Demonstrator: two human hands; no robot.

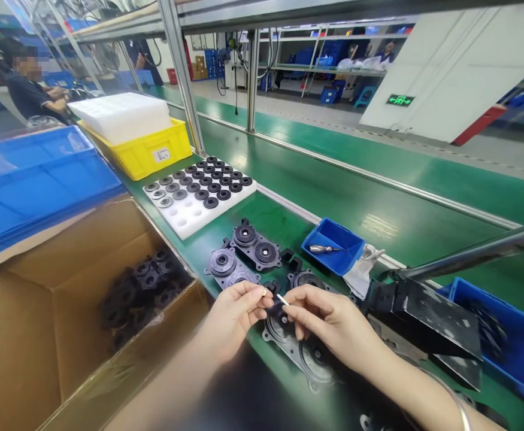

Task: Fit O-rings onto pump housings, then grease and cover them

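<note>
My right hand (333, 320) pinches a thin white rod (282, 299) between thumb and fingers, its free end pointing at my left hand (237, 311). The left thumb and forefinger are closed on a tiny pale piece (264, 293), too small to name. Both hands hover over black plate-like housings with round recesses. One such housing (284, 329) lies below the right hand, partly covered by it. Just beyond the hands are a housing with two black discs (256, 245) and a greyer housing (223, 261).
A white foam tray (185, 224) holds several black discs. Behind it stands a yellow crate (154, 152) with white foam. An open cardboard box (23, 311) with dark parts is at left. A blue bin (333, 263) holds a screwdriver (323, 248). A person (30, 96) sits far left.
</note>
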